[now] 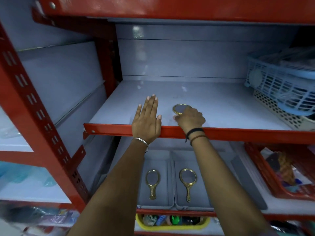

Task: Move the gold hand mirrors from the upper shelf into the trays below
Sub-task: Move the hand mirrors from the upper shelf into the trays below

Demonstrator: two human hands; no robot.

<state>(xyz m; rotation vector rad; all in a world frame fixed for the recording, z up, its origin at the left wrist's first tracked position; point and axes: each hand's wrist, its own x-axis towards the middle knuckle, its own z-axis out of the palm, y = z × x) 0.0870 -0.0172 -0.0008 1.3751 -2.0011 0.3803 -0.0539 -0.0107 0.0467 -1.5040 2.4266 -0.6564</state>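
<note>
A gold hand mirror (180,109) lies on the upper shelf (221,108) near its front edge, its handle hidden under the right hand (190,118), whose fingers curl closed around it. The left hand (147,117) lies flat just beside it, fingers spread wide and holding nothing, palm over the shelf's red front lip. Below, two grey trays sit side by side: the left tray (155,206) holds one gold mirror (152,183), the right tray (201,207) another (188,182), both handles toward the front. A blue basket (276,86) stands at the shelf's right end.
</note>
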